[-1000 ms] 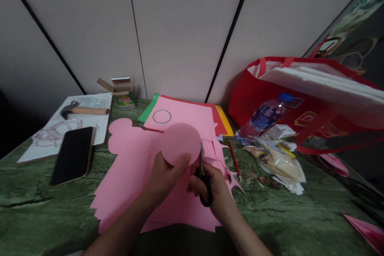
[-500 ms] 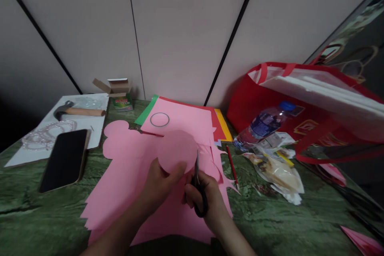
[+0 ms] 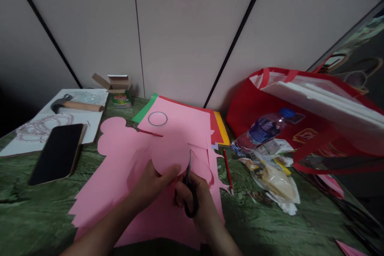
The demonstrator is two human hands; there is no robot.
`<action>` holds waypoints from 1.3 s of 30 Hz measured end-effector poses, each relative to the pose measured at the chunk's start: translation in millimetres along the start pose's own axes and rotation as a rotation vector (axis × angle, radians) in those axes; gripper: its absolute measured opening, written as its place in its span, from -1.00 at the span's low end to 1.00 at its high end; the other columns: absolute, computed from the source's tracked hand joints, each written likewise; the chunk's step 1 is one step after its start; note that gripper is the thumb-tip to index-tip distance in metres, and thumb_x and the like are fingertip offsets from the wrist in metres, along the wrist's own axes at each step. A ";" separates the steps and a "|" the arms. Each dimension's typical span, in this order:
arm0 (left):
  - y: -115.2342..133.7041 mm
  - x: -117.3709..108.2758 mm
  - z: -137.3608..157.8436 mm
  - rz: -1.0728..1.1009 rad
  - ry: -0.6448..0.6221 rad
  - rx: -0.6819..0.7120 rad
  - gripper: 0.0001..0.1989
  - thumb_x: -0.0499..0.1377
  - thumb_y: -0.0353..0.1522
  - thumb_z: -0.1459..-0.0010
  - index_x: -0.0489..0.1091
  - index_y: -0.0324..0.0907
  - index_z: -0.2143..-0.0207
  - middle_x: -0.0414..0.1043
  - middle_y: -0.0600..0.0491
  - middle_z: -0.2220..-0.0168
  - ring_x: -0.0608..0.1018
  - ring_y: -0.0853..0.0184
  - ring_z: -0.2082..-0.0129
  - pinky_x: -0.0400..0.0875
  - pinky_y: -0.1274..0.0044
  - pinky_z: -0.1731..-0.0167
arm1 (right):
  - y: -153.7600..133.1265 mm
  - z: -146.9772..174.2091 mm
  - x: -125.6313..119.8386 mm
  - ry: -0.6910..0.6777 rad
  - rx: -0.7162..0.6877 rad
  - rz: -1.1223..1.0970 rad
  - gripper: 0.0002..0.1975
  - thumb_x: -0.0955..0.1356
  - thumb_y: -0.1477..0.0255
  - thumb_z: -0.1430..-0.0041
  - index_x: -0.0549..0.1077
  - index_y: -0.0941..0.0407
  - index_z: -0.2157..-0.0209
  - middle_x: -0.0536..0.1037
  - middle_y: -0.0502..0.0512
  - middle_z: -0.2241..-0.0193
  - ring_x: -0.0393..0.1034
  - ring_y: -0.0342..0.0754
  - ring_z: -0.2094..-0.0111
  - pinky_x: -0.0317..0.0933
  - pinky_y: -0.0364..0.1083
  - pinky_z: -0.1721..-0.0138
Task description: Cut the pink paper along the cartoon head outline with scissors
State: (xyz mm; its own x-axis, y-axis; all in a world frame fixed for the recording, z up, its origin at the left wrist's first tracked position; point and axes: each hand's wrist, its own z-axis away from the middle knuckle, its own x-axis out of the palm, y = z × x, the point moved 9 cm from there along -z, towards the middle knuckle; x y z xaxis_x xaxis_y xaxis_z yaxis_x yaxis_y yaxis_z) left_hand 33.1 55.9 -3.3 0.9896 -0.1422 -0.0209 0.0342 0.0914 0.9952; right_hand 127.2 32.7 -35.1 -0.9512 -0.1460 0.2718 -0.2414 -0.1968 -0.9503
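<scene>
Between the thumb and fingers of my left hand [image 3: 157,182] is a round pink paper disc [image 3: 169,152], held above a spread of pink paper sheets [image 3: 120,180]. My right hand [image 3: 195,196] grips black-handled scissors [image 3: 190,190] by their loops. The blades point up and lie along the disc's right edge, close together. Beneath the hands, the pink sheets overlap and have scalloped and jagged cut edges. Behind the disc, a dark ring [image 3: 157,119] lies on the rear pink sheet, over green, red and yellow sheets.
At left are a phone [image 3: 57,154], a hammer [image 3: 81,106], clear beads [image 3: 42,127] and an opened small box [image 3: 120,94]. A red pencil [image 3: 228,172], a water bottle [image 3: 261,130], crumpled wrappers [image 3: 276,180] and a red bag [image 3: 240,104] stand or lie to the right.
Both hands, with the disc and scissors, sit slightly further left in view. The whole scene has also shifted and tilted a little, as the camera moved. Both grips look the same.
</scene>
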 end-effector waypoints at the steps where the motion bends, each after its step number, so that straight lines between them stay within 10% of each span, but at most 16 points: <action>1: -1.4 -0.8 -1.2 -0.007 -0.008 0.009 -0.80 0.13 -0.26 -0.02 0.35 -0.18 0.56 0.39 0.10 0.67 0.41 0.36 0.65 0.29 0.57 0.65 | 0.5 -0.4 -0.7 0.005 0.002 0.002 -0.83 0.34 0.39 0.02 0.27 0.12 0.58 0.24 -0.16 0.78 0.13 -0.23 0.73 0.05 -0.21 0.65; 8: 3.0 -37.0 -11.3 0.030 0.248 0.096 -0.57 -0.02 -0.13 -0.16 0.09 -0.15 0.68 0.05 0.20 0.70 0.16 0.46 0.66 0.09 0.57 0.65 | 5.4 -1.2 -8.2 0.019 0.033 0.045 -0.82 0.36 0.39 0.04 0.28 0.13 0.57 0.24 -0.17 0.78 0.16 -0.24 0.72 0.09 -0.21 0.63; 14: 1.1 -32.7 -14.9 0.009 0.195 0.025 -0.57 0.16 -0.19 -0.03 0.06 -0.18 0.72 -0.09 0.24 0.70 0.07 0.53 0.69 -0.07 0.62 0.71 | 11.5 -8.7 -21.9 0.090 0.013 0.018 -0.75 0.40 0.33 0.06 0.28 0.13 0.60 0.22 -0.19 0.80 0.11 -0.25 0.75 0.11 -0.20 0.65; 27: -12.2 -124.1 -26.6 0.352 0.719 0.059 -0.84 0.08 -0.34 0.00 0.32 -0.30 0.44 0.40 0.05 0.54 0.51 0.34 0.57 0.47 0.44 0.47 | 5.3 -10.8 -20.3 0.093 -0.033 0.118 -0.67 0.52 0.34 0.26 0.33 0.13 0.50 0.35 -0.13 0.70 0.20 -0.21 0.65 0.08 -0.20 0.60; 32: -16.0 -179.4 -25.0 0.092 0.937 -0.003 -0.86 0.08 -0.36 0.02 0.33 -0.29 0.42 0.33 0.06 0.55 0.52 0.21 0.44 0.45 0.27 0.32 | 9.8 -11.3 -18.8 0.053 -0.017 0.138 -0.66 0.48 0.24 0.18 0.32 0.12 0.48 0.38 -0.09 0.68 0.21 -0.19 0.63 0.10 -0.18 0.56; 37: 16.5 -221.9 18.3 -0.389 1.249 0.035 -0.28 0.22 -0.48 0.17 0.14 -0.22 -0.11 0.10 -0.21 -0.10 0.09 -0.05 -0.17 -0.09 0.09 -0.10 | 12.8 -10.8 -21.1 0.030 -0.024 0.119 -0.67 0.43 0.18 0.08 0.32 0.13 0.47 0.42 -0.03 0.63 0.22 -0.17 0.61 0.12 -0.15 0.53; 39: 35.2 -229.1 26.4 -0.865 1.278 -0.022 -0.27 0.25 -0.42 0.13 0.10 -0.24 -0.14 0.04 -0.32 -0.14 0.09 -0.19 -0.15 0.00 0.00 0.00 | 15.0 -10.6 -22.0 0.031 -0.019 0.127 -0.67 0.44 0.18 0.08 0.32 0.13 0.46 0.42 -0.02 0.63 0.22 -0.16 0.60 0.12 -0.14 0.52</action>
State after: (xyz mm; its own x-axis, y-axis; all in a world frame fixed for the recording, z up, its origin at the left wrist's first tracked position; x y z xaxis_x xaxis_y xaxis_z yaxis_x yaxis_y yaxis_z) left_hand -196.1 65.7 39.1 0.1222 0.7517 -0.6481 0.6321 0.4445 0.6347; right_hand 142.5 43.3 -56.9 -0.9797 -0.1389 0.1443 -0.1215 -0.1604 -0.9795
